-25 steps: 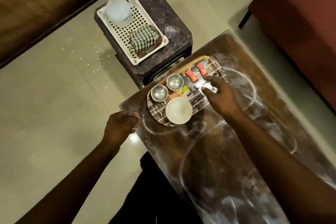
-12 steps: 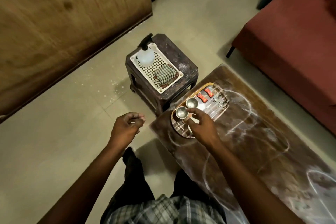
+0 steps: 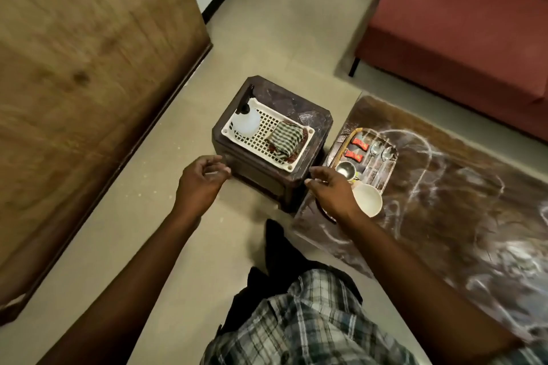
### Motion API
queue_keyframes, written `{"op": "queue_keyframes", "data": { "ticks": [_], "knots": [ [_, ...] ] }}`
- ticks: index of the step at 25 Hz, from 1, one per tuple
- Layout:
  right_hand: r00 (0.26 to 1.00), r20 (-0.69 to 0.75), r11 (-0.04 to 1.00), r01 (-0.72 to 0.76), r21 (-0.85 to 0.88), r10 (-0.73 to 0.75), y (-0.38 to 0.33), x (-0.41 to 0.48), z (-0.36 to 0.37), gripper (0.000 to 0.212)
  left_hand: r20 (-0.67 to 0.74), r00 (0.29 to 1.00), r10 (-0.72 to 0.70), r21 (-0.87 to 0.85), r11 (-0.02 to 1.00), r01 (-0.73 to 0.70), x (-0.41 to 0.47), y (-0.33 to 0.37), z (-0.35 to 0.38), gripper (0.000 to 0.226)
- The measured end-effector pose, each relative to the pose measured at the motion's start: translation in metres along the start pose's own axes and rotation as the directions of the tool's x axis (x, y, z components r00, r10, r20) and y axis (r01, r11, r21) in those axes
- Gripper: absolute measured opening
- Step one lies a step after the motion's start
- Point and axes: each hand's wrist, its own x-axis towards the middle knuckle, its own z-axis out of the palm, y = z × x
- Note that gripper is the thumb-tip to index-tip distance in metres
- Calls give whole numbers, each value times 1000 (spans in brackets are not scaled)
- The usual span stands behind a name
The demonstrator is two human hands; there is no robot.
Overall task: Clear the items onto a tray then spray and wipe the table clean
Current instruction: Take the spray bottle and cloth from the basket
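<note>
Nothing is being held: the left hand [image 3: 201, 184] and right hand [image 3: 332, 195] are both hanging open, fingers loosely curled. Clearing is judged done, the white bowl [image 3: 367, 200], steel cup [image 3: 345, 169], spoons [image 3: 382, 149] and red packets [image 3: 356, 149] being carried on the tray [image 3: 344, 144] on the smeared table [image 3: 462, 216]. Spraying and wiping are being left; the spray bottle [image 3: 245, 121] and checked cloth [image 3: 286, 138] are lying in the white basket [image 3: 296, 161] on the stool [image 3: 314, 118], just beyond both hands' fingertips.

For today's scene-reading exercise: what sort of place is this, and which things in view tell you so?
Probably a living room at home. A red sofa stands beside a low dark table smeared with white marks, there is a tiled floor, and a small stool carries a basket with a spray bottle and a cloth.
</note>
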Motion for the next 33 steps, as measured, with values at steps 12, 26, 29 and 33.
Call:
{"op": "queue_keyframes", "data": {
  "ticks": [12, 26, 29, 33],
  "knots": [
    [912, -164, 925, -358, 130, 376, -35, 159, 75, 52, 219, 960, 178, 375, 892, -251, 221, 10, 27, 119],
    [691, -389, 791, -566, 231, 609, -17, 216, 135, 23, 687, 637, 350, 310, 652, -692, 320, 10, 67, 99],
    [744, -351, 818, -463, 343, 568, -25, 214, 129, 23, 706, 654, 271, 351, 668, -656, 318, 16, 72, 78],
    [815, -266, 705, -227, 672, 515, -60, 185, 106, 14, 739, 612, 282, 286, 690, -664, 293, 44, 69, 67]
  ]
}}
